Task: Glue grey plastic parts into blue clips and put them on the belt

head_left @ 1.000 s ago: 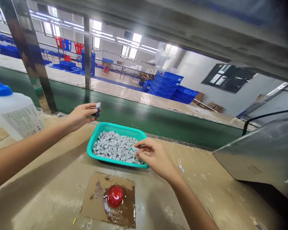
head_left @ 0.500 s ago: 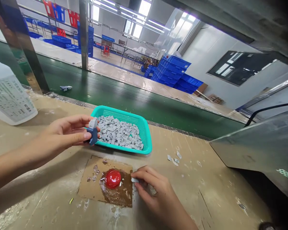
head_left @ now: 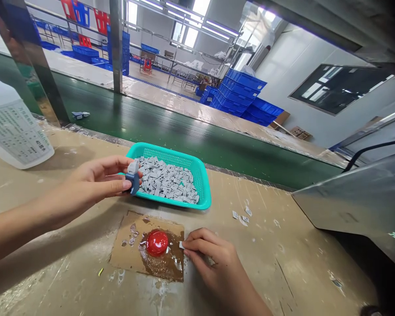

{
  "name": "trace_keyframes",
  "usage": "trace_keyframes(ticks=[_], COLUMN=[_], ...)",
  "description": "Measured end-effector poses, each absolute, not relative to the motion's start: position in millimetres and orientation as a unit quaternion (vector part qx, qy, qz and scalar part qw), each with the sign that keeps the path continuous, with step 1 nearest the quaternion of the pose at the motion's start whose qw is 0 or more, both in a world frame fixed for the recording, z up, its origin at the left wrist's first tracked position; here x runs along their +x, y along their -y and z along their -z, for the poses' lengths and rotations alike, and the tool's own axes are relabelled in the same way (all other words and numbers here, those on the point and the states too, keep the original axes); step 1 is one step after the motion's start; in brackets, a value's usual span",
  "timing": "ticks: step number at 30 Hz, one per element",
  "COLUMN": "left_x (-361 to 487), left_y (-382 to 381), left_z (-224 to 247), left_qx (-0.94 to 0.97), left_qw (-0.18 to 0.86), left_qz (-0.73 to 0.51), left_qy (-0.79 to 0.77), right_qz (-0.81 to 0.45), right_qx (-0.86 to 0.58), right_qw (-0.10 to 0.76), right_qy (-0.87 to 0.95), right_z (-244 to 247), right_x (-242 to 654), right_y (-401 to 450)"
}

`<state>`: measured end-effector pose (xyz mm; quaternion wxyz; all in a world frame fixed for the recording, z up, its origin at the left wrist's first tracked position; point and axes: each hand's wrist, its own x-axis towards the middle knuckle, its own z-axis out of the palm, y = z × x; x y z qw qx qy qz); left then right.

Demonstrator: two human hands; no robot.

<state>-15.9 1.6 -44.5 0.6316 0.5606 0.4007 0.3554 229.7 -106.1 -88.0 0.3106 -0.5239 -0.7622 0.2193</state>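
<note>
My left hand (head_left: 98,182) is closed on a small blue-and-grey plastic part (head_left: 132,176), held in the air at the near left side of a turquoise basket (head_left: 204,186). Inside the basket lie many small grey plastic pieces (head_left: 167,180). My right hand (head_left: 213,259) pinches one small light-grey piece (head_left: 181,245) at the right edge of a stained cardboard sheet (head_left: 123,250). On that sheet sits a shiny red round cap-like thing (head_left: 157,242), with wet brown liquid around it.
Several loose grey pieces (head_left: 242,216) lie on the table right of the basket. A white labelled jug (head_left: 19,131) stands at left. Behind the table runs a green conveyor belt (head_left: 151,127) carrying a blue-grey part (head_left: 80,115). A panel (head_left: 349,193) stands at right.
The blue-grey part on the belt has shifted left. Both hands keep their grips and hardly move relative to the basket and cardboard; the whole view has shifted slightly.
</note>
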Motion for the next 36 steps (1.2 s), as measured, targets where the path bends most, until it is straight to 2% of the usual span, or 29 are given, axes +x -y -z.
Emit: trace_keyframes(ticks=[7, 16, 22, 28, 36], left_x=[5, 31, 29, 28, 29], left_y=[0, 3, 6, 6, 10], left_z=[34, 30, 30, 37, 37], left_qx=[0.534, 0.410, 0.382, 0.384, 0.411], left_qw=[0.688, 0.805, 0.819, 0.839, 0.831], left_qz=[-0.339, -0.320, -0.310, -0.286, -0.282], left_qy=[-0.356, -0.286, -0.296, -0.258, -0.247], right_qz=[-0.181, -0.190, -0.187, -0.147, -0.152], right_qx=[-0.507, -0.517, -0.522, -0.488, -0.477], right_qw=[0.329, 0.328, 0.323, 0.356, 0.340], right_qy=[0.776, 0.767, 0.767, 0.783, 0.796], right_z=[92, 92, 90, 79, 73], right_x=[232, 231, 232, 229, 224], right_y=[107, 106, 106, 106, 108])
